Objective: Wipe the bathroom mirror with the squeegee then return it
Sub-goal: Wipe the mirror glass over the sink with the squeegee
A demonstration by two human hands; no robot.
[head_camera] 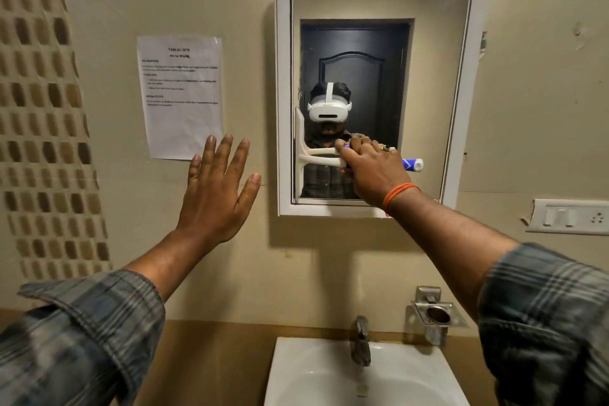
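We cannot read the small print on the paper sheet (180, 95) taped to the wall. Our right hand (372, 168) covers the middle of the squeegee (316, 155) handle, so the grip is hidden. The sink (296, 369) is cut off by the bottom edge, and the switch plate (570, 216) by the right edge. The tiles (43, 109) at left are blurred.

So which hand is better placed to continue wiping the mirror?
Right. The right hand already holds the squeegee, its blade against the mirror at the left edge. The left hand is open, off the glass.
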